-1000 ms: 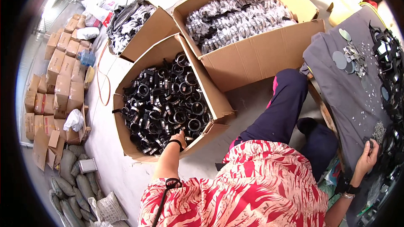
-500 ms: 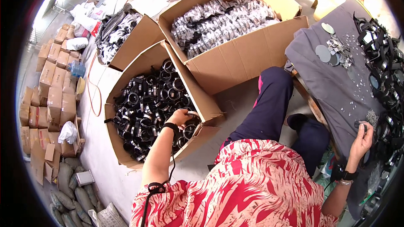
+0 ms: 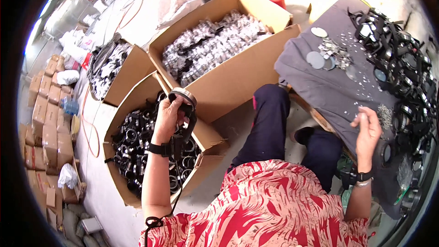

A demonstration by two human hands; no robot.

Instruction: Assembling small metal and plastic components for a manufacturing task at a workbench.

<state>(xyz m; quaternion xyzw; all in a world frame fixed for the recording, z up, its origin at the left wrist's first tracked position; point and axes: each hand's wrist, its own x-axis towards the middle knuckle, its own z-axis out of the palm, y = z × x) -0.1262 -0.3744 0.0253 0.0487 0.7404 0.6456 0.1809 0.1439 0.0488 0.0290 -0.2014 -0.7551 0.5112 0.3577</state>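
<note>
Raised over the open carton of black parts, my left hand (image 3: 168, 118) grips a black strap with a round silver-rimmed ring (image 3: 184, 95). The strap hangs down beside my wrist. Below it, the carton (image 3: 201, 130) is filled with similar black ringed straps (image 3: 130, 155). On the right, my right hand (image 3: 368, 132) is above the grey cloth (image 3: 315, 91), fingers curled with the fingertips close together. What it holds, if anything, cannot be made out. Close by lie a pile of tiny metal pins (image 3: 385, 117) and a dark round ring (image 3: 387, 152).
Clear-wrapped pieces fill a larger carton (image 3: 238, 82) ahead, and another carton (image 3: 130, 75) stands to its left. On the cloth lie round discs (image 3: 315, 59) and small metal bits (image 3: 337, 51), beside a heap of black straps (image 3: 407, 59). Stacked brown boxes (image 3: 50, 128) stand far left.
My left hand has risen out of the carton, bringing up a black strap with a round ring. The right hand has drawn back a little from the pins. The whole view has shifted.
</note>
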